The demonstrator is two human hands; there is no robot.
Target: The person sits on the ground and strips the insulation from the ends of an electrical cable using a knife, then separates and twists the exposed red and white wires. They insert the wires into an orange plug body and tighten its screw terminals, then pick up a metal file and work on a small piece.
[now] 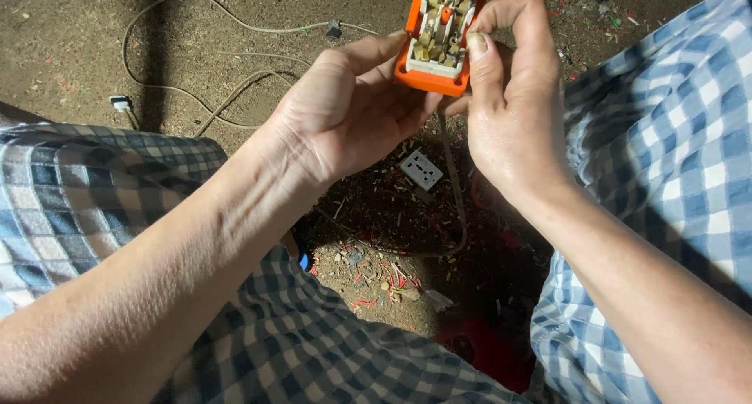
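- Two bare hands hold an opened orange electrical socket box (439, 36) over a dirt floor (70, 36), its white insert and brass contacts facing up.
- The left hand (345, 114) cups the box from below and from the side, fingers curled loosely round its lower edge, palm half open.
- The right hand (509, 98) is pinched at the box's right rim, thumb (482, 63) flat against the orange casing and forefinger hooked over the top; whether it also grips a small part, the view does not show.
- A white socket faceplate (421, 169) lies on the ground just beneath the hands, among red and white wire clippings (384, 282).
- A pale cable (196, 98) loops across the floor to the upper left, well apart from the box; a thin dark wire (453, 184) hangs down below the hands.
- Checked blue cloth (117, 192) covers both knees.
- Judged from this grip, the exposed contacts could bend or a loose piece could drop into the litter below if the thumb presses too hard or the box tilts.
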